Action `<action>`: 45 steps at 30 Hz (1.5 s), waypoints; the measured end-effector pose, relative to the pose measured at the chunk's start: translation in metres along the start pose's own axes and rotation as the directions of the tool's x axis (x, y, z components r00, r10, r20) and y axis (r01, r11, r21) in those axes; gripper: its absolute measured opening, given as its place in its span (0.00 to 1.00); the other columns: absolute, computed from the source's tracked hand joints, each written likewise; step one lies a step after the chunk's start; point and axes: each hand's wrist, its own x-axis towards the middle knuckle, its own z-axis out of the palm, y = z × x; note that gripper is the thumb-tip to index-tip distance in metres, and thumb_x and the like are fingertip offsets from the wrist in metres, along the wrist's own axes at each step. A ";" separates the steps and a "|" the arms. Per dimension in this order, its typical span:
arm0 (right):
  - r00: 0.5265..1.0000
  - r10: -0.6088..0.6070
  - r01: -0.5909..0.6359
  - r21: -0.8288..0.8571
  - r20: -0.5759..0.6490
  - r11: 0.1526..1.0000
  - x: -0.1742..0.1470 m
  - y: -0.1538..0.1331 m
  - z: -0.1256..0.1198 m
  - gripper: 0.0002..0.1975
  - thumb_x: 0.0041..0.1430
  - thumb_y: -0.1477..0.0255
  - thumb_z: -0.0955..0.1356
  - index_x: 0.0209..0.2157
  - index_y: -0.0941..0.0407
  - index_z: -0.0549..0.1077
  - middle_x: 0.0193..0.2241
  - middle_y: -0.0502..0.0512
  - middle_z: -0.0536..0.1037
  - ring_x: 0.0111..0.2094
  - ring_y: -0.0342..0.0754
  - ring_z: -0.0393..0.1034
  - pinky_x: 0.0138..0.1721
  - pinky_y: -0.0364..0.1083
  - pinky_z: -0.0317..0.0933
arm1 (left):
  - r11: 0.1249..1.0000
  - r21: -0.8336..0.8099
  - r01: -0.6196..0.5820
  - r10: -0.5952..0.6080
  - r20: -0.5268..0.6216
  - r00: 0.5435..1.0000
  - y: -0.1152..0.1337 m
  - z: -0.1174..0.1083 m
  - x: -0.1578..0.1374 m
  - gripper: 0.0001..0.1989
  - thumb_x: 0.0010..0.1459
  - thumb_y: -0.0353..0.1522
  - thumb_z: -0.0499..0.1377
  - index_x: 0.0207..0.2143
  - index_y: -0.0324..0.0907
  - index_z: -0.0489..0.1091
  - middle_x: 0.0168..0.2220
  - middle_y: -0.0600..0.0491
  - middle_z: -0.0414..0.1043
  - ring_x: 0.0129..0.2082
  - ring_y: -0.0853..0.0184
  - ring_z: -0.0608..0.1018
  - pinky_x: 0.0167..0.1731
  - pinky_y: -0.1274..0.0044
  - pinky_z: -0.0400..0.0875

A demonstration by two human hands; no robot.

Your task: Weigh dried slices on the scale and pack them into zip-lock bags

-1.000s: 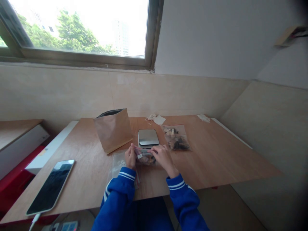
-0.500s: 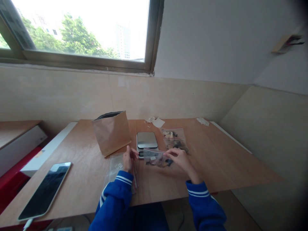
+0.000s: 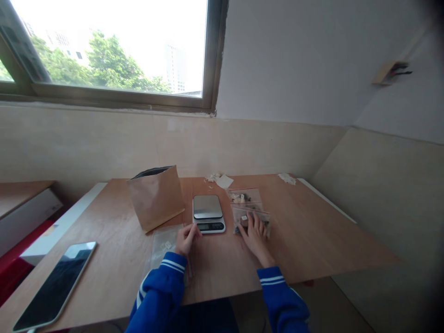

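my right hand (image 3: pixel 255 237) lies with fingers wide on a filled clear bag (image 3: pixel 243 221). my left hand (image 3: pixel 186 238), fingers bent close together, is by the scale (image 3: pixel 207 206).

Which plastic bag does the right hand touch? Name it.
The front filled bag beside the scale: the right hand rests on it. The back filled bag lies beyond; flat bags lie by the left hand.

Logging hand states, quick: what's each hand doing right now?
Left hand: loosely curled beside the digital scale; whether it holds anything cannot be told.
Right hand: open, resting on the filled zip-lock bag.
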 end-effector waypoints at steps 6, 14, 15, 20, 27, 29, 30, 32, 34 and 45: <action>0.998 -0.050 0.051 -0.013 0.031 0.999 0.002 0.003 0.029 0.32 0.64 0.58 0.56 0.65 0.57 0.52 0.66 0.63 0.51 0.66 0.60 0.45 0.63 0.61 0.40 | 0.979 0.142 -0.146 0.178 -0.243 0.954 0.046 -0.005 0.005 0.18 0.61 0.45 0.53 0.32 0.40 0.72 0.29 0.50 0.73 0.30 0.65 0.73 0.31 0.76 0.66; 0.993 0.005 -0.014 0.082 0.114 0.996 0.007 -0.005 0.012 0.31 0.64 0.64 0.57 0.66 0.58 0.50 0.68 0.63 0.46 0.68 0.61 0.37 0.62 0.67 0.37 | 0.595 0.799 0.091 0.603 -0.518 0.607 0.134 -0.067 0.053 0.23 0.60 0.34 0.53 0.59 0.43 0.61 0.64 0.43 0.54 0.64 0.53 0.56 0.60 0.60 0.48; 0.994 0.038 -0.048 0.092 0.106 0.995 0.000 -0.015 0.007 0.31 0.63 0.65 0.58 0.66 0.59 0.50 0.68 0.65 0.45 0.68 0.63 0.35 0.62 0.70 0.36 | 0.575 0.807 0.131 0.590 -0.521 0.617 0.136 -0.077 0.060 0.23 0.61 0.35 0.52 0.59 0.43 0.61 0.65 0.43 0.51 0.65 0.52 0.53 0.61 0.59 0.46; 0.982 -0.190 0.177 0.336 0.005 0.925 -0.039 -0.089 -0.042 0.32 0.63 0.67 0.61 0.66 0.57 0.49 0.68 0.65 0.43 0.68 0.63 0.33 0.63 0.69 0.38 | 0.533 0.827 0.177 0.538 -0.493 0.684 0.130 -0.102 0.066 0.17 0.63 0.37 0.48 0.47 0.41 0.70 0.55 0.42 0.65 0.58 0.51 0.64 0.56 0.58 0.53; 0.778 -0.605 0.582 0.556 -0.169 0.593 -0.065 -0.178 -0.124 0.38 0.66 0.63 0.61 0.68 0.50 0.33 0.68 0.55 0.46 0.68 0.53 0.38 0.64 0.57 0.52 | 0.660 0.752 -0.006 0.603 -0.524 0.601 0.134 -0.070 -0.019 0.15 0.60 0.44 0.53 0.40 0.43 0.69 0.39 0.48 0.74 0.40 0.59 0.76 0.43 0.68 0.68; 0.738 -0.641 0.640 0.518 -0.210 0.567 -0.068 -0.193 -0.127 0.38 0.66 0.63 0.61 0.68 0.54 0.35 0.68 0.58 0.48 0.68 0.54 0.40 0.64 0.57 0.53 | 0.738 0.675 0.000 0.527 -0.576 0.625 0.136 -0.063 -0.040 0.22 0.57 0.45 0.57 0.49 0.43 0.65 0.43 0.48 0.74 0.38 0.61 0.78 0.37 0.72 0.71; 0.730 -0.646 0.655 0.495 -0.222 0.571 -0.070 -0.200 -0.125 0.37 0.66 0.64 0.61 0.68 0.57 0.37 0.67 0.59 0.50 0.68 0.55 0.41 0.63 0.57 0.53 | 0.768 0.641 0.024 0.456 -0.572 0.682 0.137 -0.063 -0.048 0.26 0.55 0.46 0.58 0.52 0.44 0.63 0.44 0.48 0.74 0.38 0.61 0.79 0.34 0.73 0.71; 0.736 -0.637 0.659 0.461 -0.231 0.595 -0.075 -0.209 -0.118 0.32 0.66 0.67 0.61 0.67 0.60 0.45 0.65 0.61 0.55 0.67 0.56 0.45 0.63 0.56 0.55 | 0.770 0.627 0.115 0.285 -0.500 0.818 0.139 -0.065 -0.058 0.25 0.54 0.47 0.59 0.51 0.46 0.65 0.41 0.50 0.77 0.36 0.61 0.80 0.29 0.76 0.70; 0.761 -0.610 0.633 0.457 -0.221 0.625 -0.081 -0.214 -0.111 0.24 0.66 0.72 0.60 0.62 0.62 0.57 0.61 0.63 0.64 0.64 0.56 0.54 0.60 0.55 0.58 | 0.717 0.665 0.210 0.141 -0.434 0.890 0.140 -0.069 -0.064 0.17 0.54 0.45 0.58 0.44 0.49 0.71 0.33 0.54 0.79 0.32 0.62 0.81 0.25 0.78 0.68; 0.880 -0.471 0.323 0.648 0.062 0.689 -0.047 -0.221 -0.094 0.15 0.59 0.81 0.61 0.43 0.60 0.75 0.37 0.63 0.80 0.38 0.54 0.76 0.39 0.48 0.69 | 0.618 0.750 0.234 0.151 -0.406 0.902 0.129 -0.053 -0.073 0.06 0.52 0.37 0.63 0.34 0.53 0.77 0.25 0.60 0.78 0.27 0.67 0.81 0.23 0.83 0.63</action>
